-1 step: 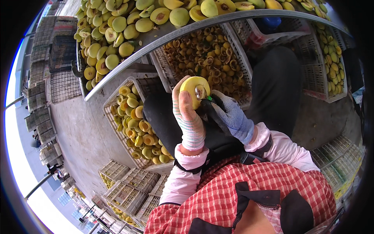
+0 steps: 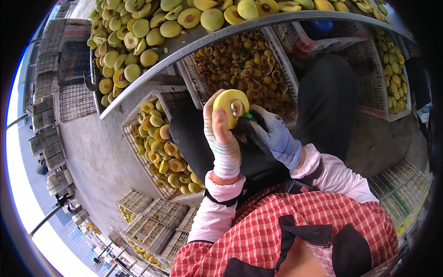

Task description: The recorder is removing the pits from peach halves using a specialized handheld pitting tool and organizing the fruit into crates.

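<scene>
Item: one metal-rimmed table (image 2: 277,19) before me, bearing heaped yellow-green fruit (image 2: 170,29), much of it halved. Item: one grey floor (image 2: 97,157), bearing, to my left, one fruit-filled crate (image 2: 137,109) and stacked lattice crates (image 2: 146,231).

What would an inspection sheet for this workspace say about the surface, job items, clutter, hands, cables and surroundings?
Surface: metal-rimmed table, heaped with yellow-green fruit, many pieces cut.
Job items: cut fruit, its cut face showing; metal-ended tool at its middle.
Clutter: small brownish pieces in a crate below the table; hollowed fruit pieces in another, to the left.
Hands: both gloved; left hand holds the cut fruit, right hand grips the tool.
Cables: nothing seen.
Surroundings: grey floor, stacked crates.
</scene>
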Available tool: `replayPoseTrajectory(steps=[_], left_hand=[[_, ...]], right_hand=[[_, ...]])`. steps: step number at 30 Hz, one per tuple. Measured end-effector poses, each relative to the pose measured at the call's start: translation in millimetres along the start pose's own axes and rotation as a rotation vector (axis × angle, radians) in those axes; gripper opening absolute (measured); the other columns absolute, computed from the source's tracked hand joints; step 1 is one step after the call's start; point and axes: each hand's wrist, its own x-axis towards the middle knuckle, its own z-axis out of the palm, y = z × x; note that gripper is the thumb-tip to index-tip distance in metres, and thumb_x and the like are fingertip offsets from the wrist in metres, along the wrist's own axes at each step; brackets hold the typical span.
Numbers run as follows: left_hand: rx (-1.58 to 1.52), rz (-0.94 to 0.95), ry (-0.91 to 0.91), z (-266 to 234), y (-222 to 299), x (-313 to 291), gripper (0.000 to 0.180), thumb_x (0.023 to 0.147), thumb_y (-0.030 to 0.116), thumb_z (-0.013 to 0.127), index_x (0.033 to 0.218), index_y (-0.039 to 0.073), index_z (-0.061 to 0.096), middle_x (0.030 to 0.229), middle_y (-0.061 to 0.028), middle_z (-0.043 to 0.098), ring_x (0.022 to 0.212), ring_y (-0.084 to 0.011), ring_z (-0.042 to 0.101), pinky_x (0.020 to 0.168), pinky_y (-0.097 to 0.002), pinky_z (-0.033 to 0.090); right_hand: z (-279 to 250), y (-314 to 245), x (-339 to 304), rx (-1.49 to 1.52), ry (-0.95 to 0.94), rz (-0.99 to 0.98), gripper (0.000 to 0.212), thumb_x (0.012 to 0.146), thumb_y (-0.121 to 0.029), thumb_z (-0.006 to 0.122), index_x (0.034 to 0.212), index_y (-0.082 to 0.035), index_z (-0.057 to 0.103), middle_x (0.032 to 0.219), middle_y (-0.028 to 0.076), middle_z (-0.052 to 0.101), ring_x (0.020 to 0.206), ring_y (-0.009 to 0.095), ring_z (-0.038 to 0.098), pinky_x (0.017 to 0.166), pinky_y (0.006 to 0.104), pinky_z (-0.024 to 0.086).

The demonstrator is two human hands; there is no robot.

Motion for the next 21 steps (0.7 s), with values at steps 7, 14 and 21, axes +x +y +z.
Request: replayPoseTrajectory(steps=[7,14,21], left_hand=[[0.066,-0.191,-0.342,-30.2,26.7,16.2,0.045,0.095,0.038,0.05,0.121,0.002,0.053,0.103,-0.0074,0.061,0.095,-0.0131,0.056,0.087,-0.0262,0.043],[0.077,0.17,0.058,9.6,-1.4,0.6,0.039,0.098,0.035,0.045,0.122,0.004,0.05,0.11,-0.008,0.055,0.098,-0.0148,0.053,0.089,-0.0279,0.042],[0.136,-0.104,-0.13,0.0,5.2,11.9,0.028,0.093,0.029,0.057,0.1,0.002,0.059,0.083,-0.001,0.059,0.074,-0.0062,0.05,0.069,-0.0212,0.043]], right_hand=[[-16.2,0.0,10.0,-0.248,-0.178,-0.05,0.027,0.089,-0.025,0.061,0.102,-0.002,0.055,0.083,0.019,0.063,0.079,0.039,0.062,0.064,0.0433,0.047],[14.4,1.1,-0.7,0.112,0.06,0.078,0.028,0.092,-0.019,0.054,0.108,0.003,0.052,0.091,0.025,0.062,0.085,0.041,0.06,0.068,0.0426,0.047],[-3.5,22.3,-2.0,-0.037,-0.116,0.097,0.026,0.091,-0.018,0.054,0.108,0.003,0.052,0.089,0.024,0.062,0.085,0.042,0.06,0.069,0.0444,0.047]])
